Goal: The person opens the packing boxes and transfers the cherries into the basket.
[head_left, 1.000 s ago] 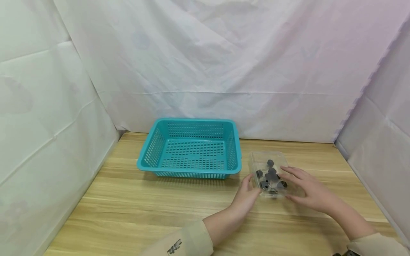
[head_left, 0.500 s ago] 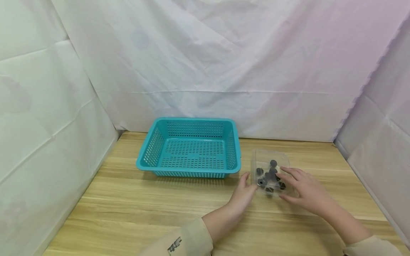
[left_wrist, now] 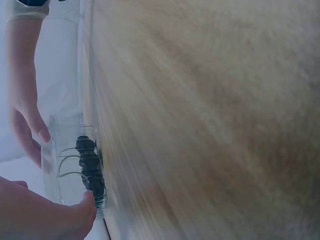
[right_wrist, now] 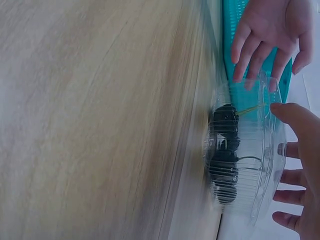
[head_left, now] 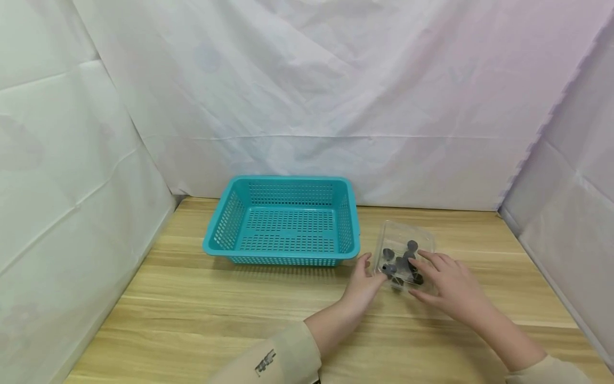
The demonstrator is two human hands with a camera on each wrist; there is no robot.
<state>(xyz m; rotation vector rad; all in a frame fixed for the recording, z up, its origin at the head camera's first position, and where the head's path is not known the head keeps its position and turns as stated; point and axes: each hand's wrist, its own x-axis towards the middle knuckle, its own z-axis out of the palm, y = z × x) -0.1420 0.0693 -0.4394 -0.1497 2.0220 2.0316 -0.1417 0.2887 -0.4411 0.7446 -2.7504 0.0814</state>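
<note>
A clear plastic clamshell box (head_left: 403, 232) stands on the table right of the basket. Several dark round fruits (right_wrist: 224, 167) with thin curved stems lie in its bottom, resembling dark cherries. My left hand (head_left: 361, 288) is at the box's left near corner, thumb in front; the right wrist view shows its fingers held out straight along the far side. My right hand (head_left: 448, 280) spreads over the right part of the lid, fingertips on top and thumb near the front edge. The box's right side is partly hidden behind this hand.
An empty turquoise perforated basket (head_left: 288, 229) stands at the back, just left of the box. White cloth (head_left: 331, 106) hangs behind the wood-grain table (head_left: 230, 320) and along both sides.
The box has turned slightly clockwise and shifted a little away from me, its fruits rolling within. Both hands have stayed at it, moving slightly left.
</note>
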